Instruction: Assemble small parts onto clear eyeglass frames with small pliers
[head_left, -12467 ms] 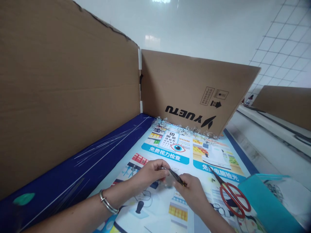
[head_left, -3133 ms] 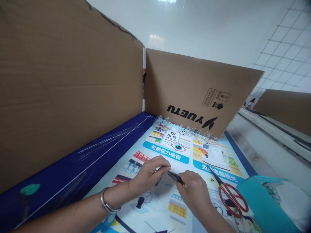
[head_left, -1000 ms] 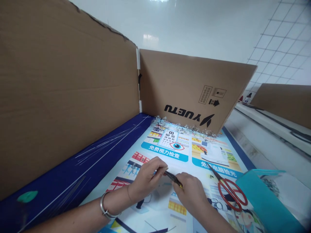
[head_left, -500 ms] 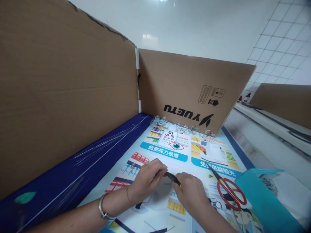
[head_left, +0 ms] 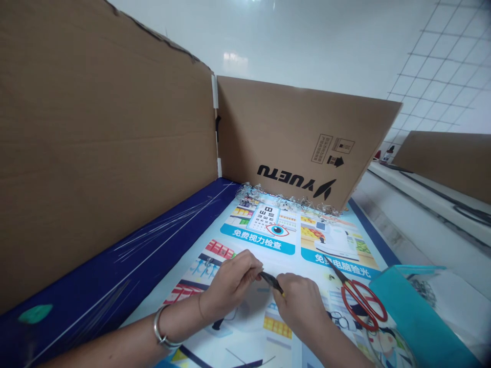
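Low over the printed sheet (head_left: pixel 245 260), my right hand (head_left: pixel 303 301) is closed round small pliers (head_left: pixel 273 281) with a dark head and a bit of yellow at the handle. Their tip points left, to the fingers of my left hand (head_left: pixel 236 281). Thumb and fingertips of that hand are pinched together at the tip; what they hold is too small or hidden to make out. A silver bangle (head_left: pixel 159 327) circles the left wrist. Red-handled scissors (head_left: pixel 362 301) lie on the sheet to the right of my right hand.
A teal pouch or box (head_left: pixel 422 312) with wiry bits inside stands at right. Several small wiry pieces (head_left: pixel 286 204) line the foot of the back cardboard panel (head_left: pixel 307 128). Another cardboard panel (head_left: pixel 107 143) rises at left. Clear strands (head_left: pixel 161 225) lie on the blue border.
Almost nothing differs. The view has shifted very slightly, and both hands keep the same grip and place over the sheet.
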`<action>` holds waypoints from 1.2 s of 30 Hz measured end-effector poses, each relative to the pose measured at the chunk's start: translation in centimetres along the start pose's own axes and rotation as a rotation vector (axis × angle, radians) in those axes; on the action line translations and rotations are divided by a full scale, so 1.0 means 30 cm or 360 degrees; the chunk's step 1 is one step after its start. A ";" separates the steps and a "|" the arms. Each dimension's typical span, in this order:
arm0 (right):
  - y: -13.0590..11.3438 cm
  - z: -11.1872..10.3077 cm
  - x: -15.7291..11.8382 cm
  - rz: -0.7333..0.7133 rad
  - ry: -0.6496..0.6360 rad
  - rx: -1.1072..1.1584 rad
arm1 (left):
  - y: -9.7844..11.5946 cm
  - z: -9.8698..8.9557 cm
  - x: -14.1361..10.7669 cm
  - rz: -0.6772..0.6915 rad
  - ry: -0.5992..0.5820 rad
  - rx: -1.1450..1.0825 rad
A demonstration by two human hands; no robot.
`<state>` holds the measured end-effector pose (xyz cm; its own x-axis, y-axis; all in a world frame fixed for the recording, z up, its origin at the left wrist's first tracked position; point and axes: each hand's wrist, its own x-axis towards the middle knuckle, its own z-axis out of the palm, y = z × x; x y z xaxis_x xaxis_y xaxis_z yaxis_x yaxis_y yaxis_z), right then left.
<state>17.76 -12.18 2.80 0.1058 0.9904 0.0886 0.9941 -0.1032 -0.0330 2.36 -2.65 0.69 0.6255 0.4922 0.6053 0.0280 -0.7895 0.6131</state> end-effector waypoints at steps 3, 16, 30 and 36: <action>0.001 0.001 0.001 -0.0005 -0.0002 -0.0006 | -0.001 0.000 0.000 -0.0010 -0.0001 -0.0026; 0.046 0.079 0.028 0.0020 0.0160 0.0555 | -0.002 -0.009 0.034 -0.0488 0.0067 -0.0597; 0.035 0.095 0.016 -0.0068 0.0182 0.0541 | -0.008 -0.014 0.027 -0.0345 0.0077 -0.0445; 0.031 0.092 0.016 -0.0081 0.0167 0.0520 | -0.021 -0.011 0.023 -0.0206 0.0081 -0.0327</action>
<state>18.68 -11.55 0.07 0.0753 0.9770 0.1997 0.9398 -0.0026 -0.3416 2.53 -1.69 0.90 0.5869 0.6065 0.5364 -0.0571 -0.6298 0.7746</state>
